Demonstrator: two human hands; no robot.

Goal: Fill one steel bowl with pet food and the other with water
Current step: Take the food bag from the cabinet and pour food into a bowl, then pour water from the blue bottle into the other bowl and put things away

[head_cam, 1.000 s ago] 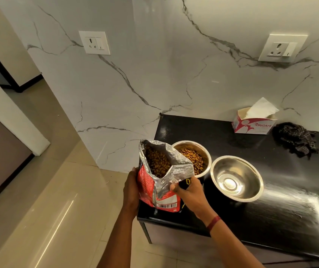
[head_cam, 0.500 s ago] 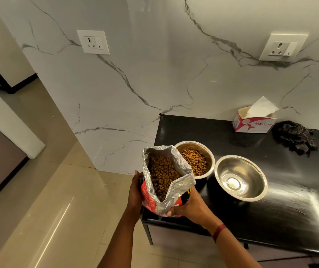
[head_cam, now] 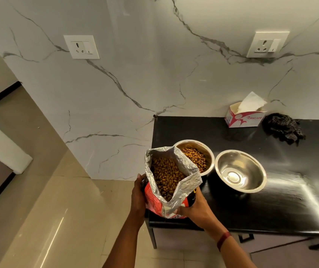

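An open pet food bag [head_cam: 169, 180], red outside and foil-lined, stands upright over the front left corner of the black counter [head_cam: 271, 209]; brown kibble shows inside it. My left hand [head_cam: 138, 196] grips its left side and my right hand [head_cam: 193, 206] grips its lower right side. Just behind the bag, one steel bowl [head_cam: 197, 157] holds kibble; the bag's rim hides its near left edge. To its right stands a second steel bowl [head_cam: 240, 171], with only a light reflection on its bottom.
A tissue box [head_cam: 244, 116] and a dark crumpled cloth [head_cam: 283, 128] lie at the back of the counter by the marble wall. Two wall sockets [head_cam: 81, 47] are mounted above. Tiled floor [head_cam: 48, 219] lies to the left of the counter's edge.
The bag has been tipped back from leaning toward the kibble bowl to standing upright, and has moved a little toward me. Both hands keep their hold.
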